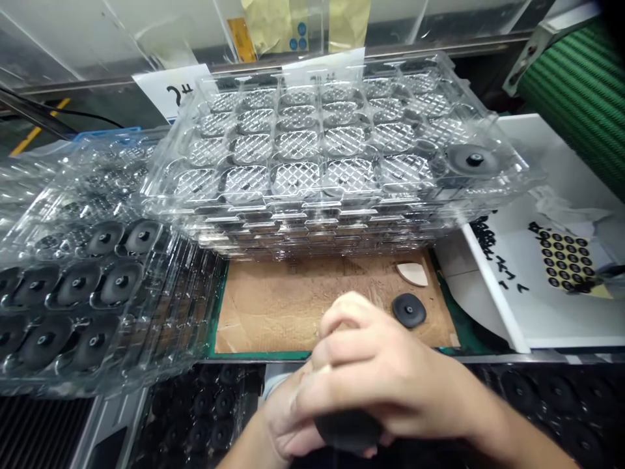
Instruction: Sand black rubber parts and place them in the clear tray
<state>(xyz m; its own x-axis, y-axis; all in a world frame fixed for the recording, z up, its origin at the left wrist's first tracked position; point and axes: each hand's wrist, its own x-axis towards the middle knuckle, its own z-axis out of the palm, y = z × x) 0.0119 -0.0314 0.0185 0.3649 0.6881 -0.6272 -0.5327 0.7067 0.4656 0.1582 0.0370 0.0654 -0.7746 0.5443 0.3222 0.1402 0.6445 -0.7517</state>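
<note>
Close to the camera, my two hands meet around a black rounded part [349,430]. My left hand [288,413] is curled against it from the left and lies partly under the other hand. Across the top reaches my right hand [375,371], its fingers bent over the part; some fingertips are hidden. Just beyond the right hand, a black rounded-square part with a central stud [409,311] lies on a cardboard sheet [273,299]. A pale wedge-shaped piece [413,273] sits behind it.
A stack of clear plastic trays [297,182] stands behind the cardboard, with one black part [472,159] in its right front pocket. Left are more trays filled with black parts [78,284]. At right, a white bin [551,319] holds small black pieces and a sticker sheet [566,260].
</note>
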